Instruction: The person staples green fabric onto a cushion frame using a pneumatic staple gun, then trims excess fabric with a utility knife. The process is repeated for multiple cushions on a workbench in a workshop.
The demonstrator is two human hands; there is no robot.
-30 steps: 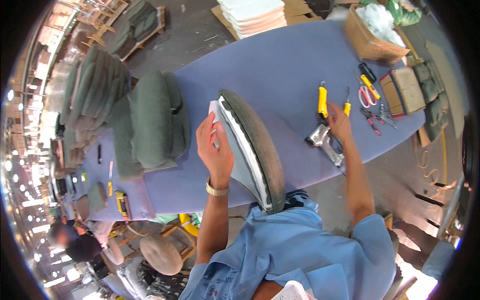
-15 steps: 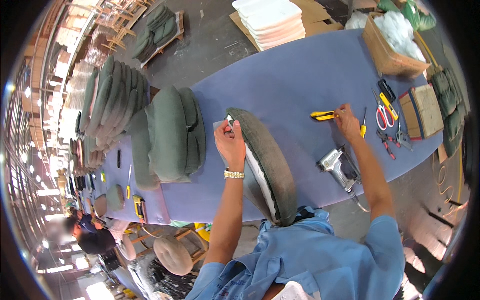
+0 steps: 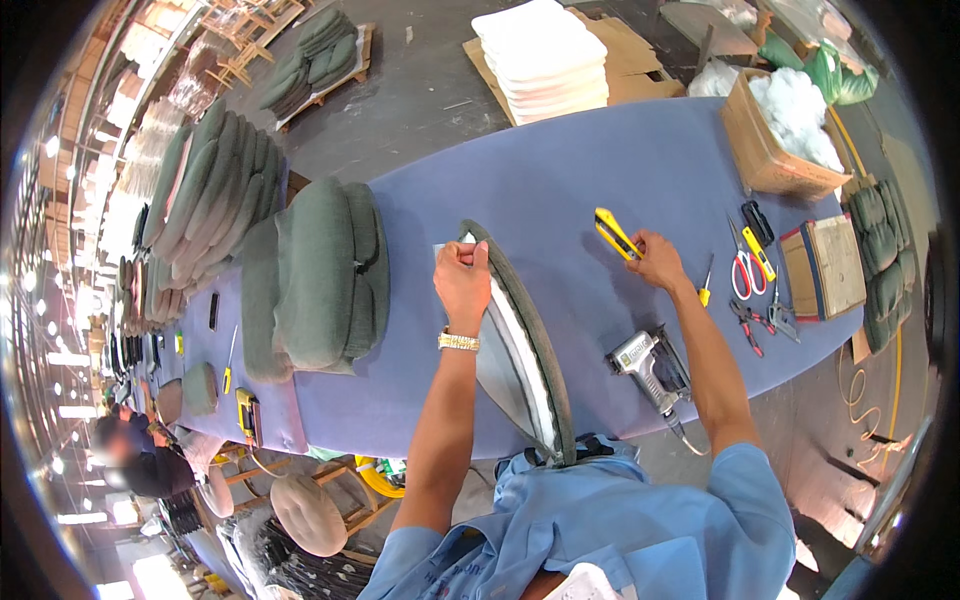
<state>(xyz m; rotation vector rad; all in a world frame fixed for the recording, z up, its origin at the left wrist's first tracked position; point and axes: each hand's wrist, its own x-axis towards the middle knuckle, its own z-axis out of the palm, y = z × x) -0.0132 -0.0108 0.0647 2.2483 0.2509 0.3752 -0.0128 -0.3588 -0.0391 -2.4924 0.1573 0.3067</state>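
Observation:
A green upholstered cushion (image 3: 553, 372) stands on edge before me, its near end against my body. White padding (image 3: 522, 358) shows along its open side, beside a grey sheet-like flap (image 3: 500, 372). At the far end, my left hand (image 3: 462, 288) pinches the cushion's edge with its fingers pressed together. To the right, my right hand (image 3: 658, 262) is closed on a yellow utility knife (image 3: 613, 232), held above the blue table and apart from the cushion. I cannot make out whether its blade is out. A silver staple gun (image 3: 648, 368) with a hose lies below my right forearm.
Stacked green cushions (image 3: 325, 275) stand to the left. On the right lie scissors (image 3: 742, 272), red-handled pliers (image 3: 745, 325), a screwdriver (image 3: 706, 285) and a box-like block (image 3: 835, 265). A carton of white stuffing (image 3: 745, 145) sits at the far right corner of the blue table (image 3: 560, 170).
My right hand has lifted the utility knife and brought it left, turning it more upright. The cushion has tilted, showing more of its white padding. My left hand still grips the far end.

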